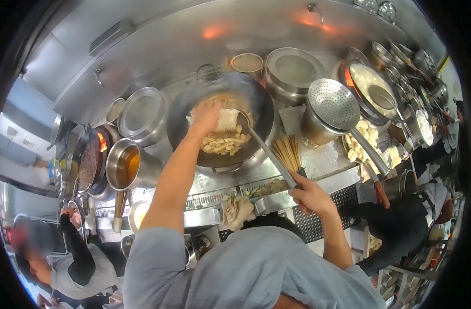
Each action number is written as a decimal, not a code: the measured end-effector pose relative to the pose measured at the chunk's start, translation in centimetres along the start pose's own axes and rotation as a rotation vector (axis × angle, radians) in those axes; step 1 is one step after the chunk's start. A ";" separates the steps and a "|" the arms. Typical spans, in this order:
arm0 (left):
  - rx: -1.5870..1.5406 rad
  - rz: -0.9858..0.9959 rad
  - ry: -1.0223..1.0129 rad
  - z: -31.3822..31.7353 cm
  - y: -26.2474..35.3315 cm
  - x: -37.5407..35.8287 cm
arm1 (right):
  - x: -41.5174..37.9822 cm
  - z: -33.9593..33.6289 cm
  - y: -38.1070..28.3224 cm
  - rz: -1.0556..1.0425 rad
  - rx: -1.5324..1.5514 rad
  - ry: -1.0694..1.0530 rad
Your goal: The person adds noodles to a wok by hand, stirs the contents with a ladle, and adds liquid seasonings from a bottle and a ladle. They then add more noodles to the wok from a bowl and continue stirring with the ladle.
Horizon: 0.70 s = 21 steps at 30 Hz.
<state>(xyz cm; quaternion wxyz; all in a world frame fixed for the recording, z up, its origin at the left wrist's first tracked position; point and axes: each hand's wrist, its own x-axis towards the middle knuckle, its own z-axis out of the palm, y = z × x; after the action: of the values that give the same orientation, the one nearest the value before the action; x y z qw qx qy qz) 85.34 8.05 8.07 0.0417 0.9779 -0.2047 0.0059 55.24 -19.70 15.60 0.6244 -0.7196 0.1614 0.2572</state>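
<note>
Meanwhile, left hand (207,117) clutches a white cloth (226,119) over the wok (256,103); right hand (310,194) grips a ladle handle (271,154).

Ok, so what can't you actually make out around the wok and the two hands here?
Head view only:
- Left hand: its fingers sit against a white cloth over the wok; the grip is unclear.
- Ladle: the bowl is hidden among the food; the right hand covers the handle's end.
- Wok's near rim: partly hidden by the left forearm.
- The wok's far side is blurred.

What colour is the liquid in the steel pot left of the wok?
Amber-orange, like oil or broth, in the steel pot; the head view shows it.
</note>
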 end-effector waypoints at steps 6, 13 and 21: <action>0.004 -0.043 -0.161 0.6 -1.2 1.4 | 0.7 0.0 0.0 0.017 0.061 -0.052; 0.012 -0.056 -0.186 0.9 0.0 1.4 | 0.2 0.9 -0.2 0.011 0.087 -0.059; 0.319 0.034 -0.187 -1.5 1.3 5.6 | -0.4 2.3 0.0 -0.143 0.019 0.123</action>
<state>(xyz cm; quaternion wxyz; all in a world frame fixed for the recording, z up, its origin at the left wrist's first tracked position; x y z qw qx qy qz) 89.93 4.76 9.84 -0.1334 0.9648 -0.2207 -0.0521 54.52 -17.49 15.57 0.6370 -0.7377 0.1504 0.1657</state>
